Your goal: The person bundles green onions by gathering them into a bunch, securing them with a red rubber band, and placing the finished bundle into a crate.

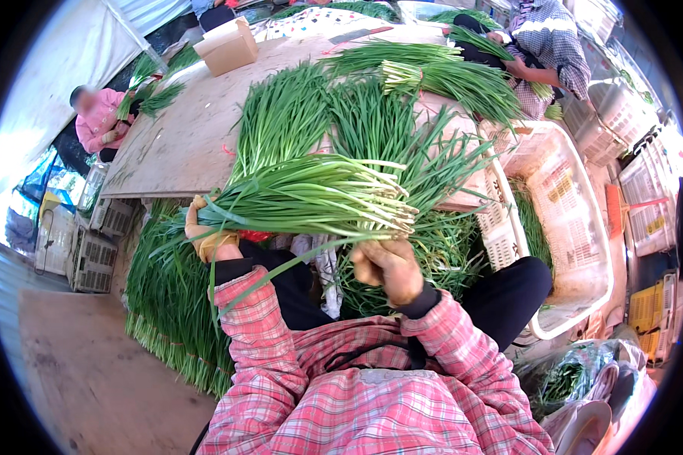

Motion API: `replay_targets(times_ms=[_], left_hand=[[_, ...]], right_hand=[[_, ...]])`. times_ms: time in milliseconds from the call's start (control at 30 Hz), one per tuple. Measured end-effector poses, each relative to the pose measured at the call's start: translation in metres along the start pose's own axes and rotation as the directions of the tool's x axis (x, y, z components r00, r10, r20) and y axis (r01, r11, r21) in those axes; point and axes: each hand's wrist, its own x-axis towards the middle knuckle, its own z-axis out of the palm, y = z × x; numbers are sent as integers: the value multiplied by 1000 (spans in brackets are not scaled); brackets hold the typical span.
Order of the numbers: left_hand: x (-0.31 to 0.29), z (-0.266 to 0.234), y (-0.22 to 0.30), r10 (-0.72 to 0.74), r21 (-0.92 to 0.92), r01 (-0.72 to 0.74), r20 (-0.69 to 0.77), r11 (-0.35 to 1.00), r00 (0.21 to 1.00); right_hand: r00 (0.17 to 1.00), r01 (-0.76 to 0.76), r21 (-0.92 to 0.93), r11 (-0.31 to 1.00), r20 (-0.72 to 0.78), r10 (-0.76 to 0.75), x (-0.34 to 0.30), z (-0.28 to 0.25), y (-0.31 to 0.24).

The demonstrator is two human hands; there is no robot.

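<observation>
My left hand [209, 236], in a tan glove, is closed round the leafy part of a loose bunch of garlic chives [300, 199]. The bunch lies across in front of me, its pale stalk ends pointing right. Just below those ends is my right hand [391, 271], with its fingers curled in; whether a stalk is between them is hard to make out. Beyond the bunch, more chives [281, 117] are spread on the wooden table [171, 140]. Trimmed bits and loose leaves [448, 246] lie under and past my right hand.
A large stack of chives [171, 303] stands low on my left. To my right is a white plastic crate [573, 216]. A bundle of chives [459, 82] and a cardboard box [228, 49] rest on the far table. Co-workers [546, 45] sit around it, one in pink [102, 117].
</observation>
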Motion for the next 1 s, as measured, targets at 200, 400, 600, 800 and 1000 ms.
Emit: replay_targets(times_ms=[200,400,600,800,1000], left_hand=[[-10,-1,12,18,-5,-18,-89,1000,996],[-7,-4,-14,-35,-20,34,-50,999,998],[13,-21,5,-7,-26,6,-51,1000,999],[11,-27,4,-7,-42,4,-73,999,997],[7,-16,-25,-2,-89,3,19,996,1000]], right_hand=[[996,-89,-207,974,-8,89,-54,-84,-4],[1000,-8,-38,999,-13,8,-4,-25,16],[886,432,177,884,100,-453,-8,-57,-3],[998,-64,-614,787,-30,58,-39,-110,2],[995,60,7,998,80,-60,0,-47,0]])
